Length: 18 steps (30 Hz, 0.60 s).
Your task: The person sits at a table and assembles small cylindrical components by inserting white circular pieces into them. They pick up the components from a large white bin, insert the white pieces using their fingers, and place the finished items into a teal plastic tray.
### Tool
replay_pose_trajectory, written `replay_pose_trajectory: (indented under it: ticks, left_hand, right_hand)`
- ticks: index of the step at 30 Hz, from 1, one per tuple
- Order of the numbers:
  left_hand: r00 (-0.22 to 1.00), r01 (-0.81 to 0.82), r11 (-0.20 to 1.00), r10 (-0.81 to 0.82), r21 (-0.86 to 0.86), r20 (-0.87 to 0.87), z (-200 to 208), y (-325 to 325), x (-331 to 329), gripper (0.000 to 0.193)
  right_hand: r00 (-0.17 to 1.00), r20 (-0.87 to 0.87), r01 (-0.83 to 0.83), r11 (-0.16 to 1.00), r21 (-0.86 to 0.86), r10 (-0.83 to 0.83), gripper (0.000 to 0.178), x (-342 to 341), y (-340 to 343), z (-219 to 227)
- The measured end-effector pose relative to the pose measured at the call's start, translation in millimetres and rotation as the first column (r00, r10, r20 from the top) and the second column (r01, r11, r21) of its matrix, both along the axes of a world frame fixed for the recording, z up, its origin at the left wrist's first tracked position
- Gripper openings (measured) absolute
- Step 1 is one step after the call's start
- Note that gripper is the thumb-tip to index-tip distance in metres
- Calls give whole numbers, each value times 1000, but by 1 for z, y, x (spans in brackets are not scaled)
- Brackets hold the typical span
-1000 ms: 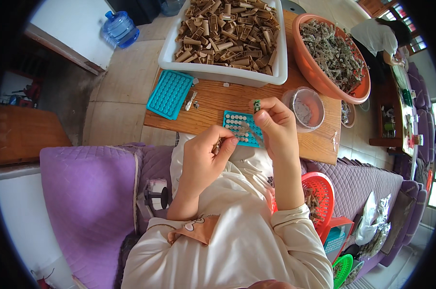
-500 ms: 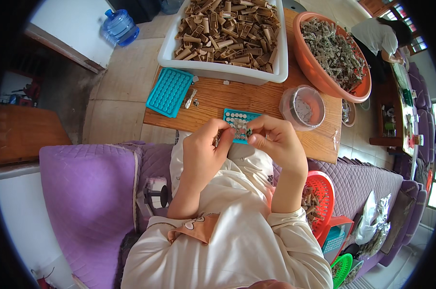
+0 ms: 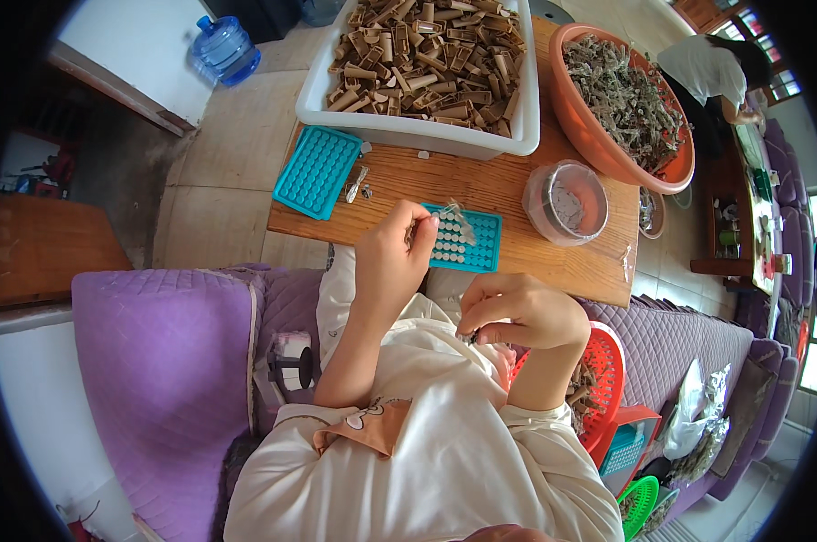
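Observation:
A small clear plastic bag (image 3: 460, 219) is pinched between the thumb and fingertips of my left hand (image 3: 392, 248). It hangs over a teal tray (image 3: 488, 239) at the table's near edge, whose round pockets partly hold white discs (image 3: 449, 244). My right hand (image 3: 527, 312) is lower, above my lap and apart from the tray. Its fingers close on a small dark piece (image 3: 471, 337), too small to name. A second teal tray (image 3: 316, 172) with round pockets lies to the left, beside a crumpled clear wrapper (image 3: 357, 184).
On the wooden table (image 3: 408, 185) stand a white bin (image 3: 417, 135) of brown plastic parts, a clear tub (image 3: 566, 203) of white discs and an orange basin (image 3: 625, 149) of small wrapped pieces. A red basket (image 3: 611, 361) sits at my right. Another person (image 3: 711, 72) bends over a far table.
My hands were together over the tray and have parted. The right has drawn back toward my lap with the dark piece; the left keeps the clear bag, and more of the tray shows.

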<state>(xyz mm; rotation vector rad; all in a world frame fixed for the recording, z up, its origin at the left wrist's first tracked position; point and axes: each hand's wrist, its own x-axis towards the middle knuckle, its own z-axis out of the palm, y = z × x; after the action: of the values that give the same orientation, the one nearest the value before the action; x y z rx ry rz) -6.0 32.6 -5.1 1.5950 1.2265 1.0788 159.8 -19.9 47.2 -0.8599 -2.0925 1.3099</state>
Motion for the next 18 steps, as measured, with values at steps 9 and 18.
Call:
replay_pose_trajectory:
  ticks: [9,18]
  left_hand:
    - [999,-10,986,16,164,-33,-81,60,40,16]
    - [551,406,844,79,-350,831,-78,61,30,28]
  right_hand:
    - [743,-324,483,804,-348,-586,16,-11,-22,-18]
    - [410,4,865,388,-318,-912,16,-22,-26,-30]
